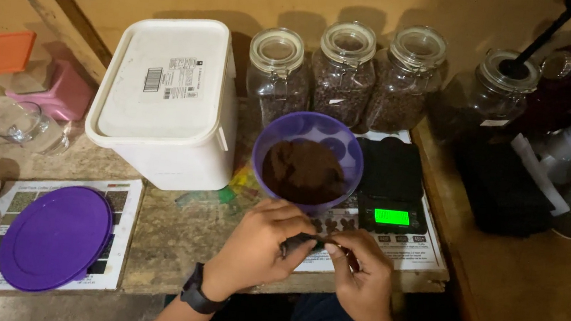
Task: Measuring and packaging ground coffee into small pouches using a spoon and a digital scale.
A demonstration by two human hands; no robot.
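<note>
The purple lid (56, 237) lies at the left on a printed sheet (121, 235). The left hand (258, 247) and right hand (359, 273) both pinch a small dark object (305, 241) just below the purple bowl (309, 157) of brown grounds. I judge it best to keep the elbows steady and the object over the table, beside the scale (391, 187).

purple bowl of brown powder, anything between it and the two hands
Nothing visible: the purple bowl sits just beyond the left hand and right hand, which together pinch a small dark object.
</note>
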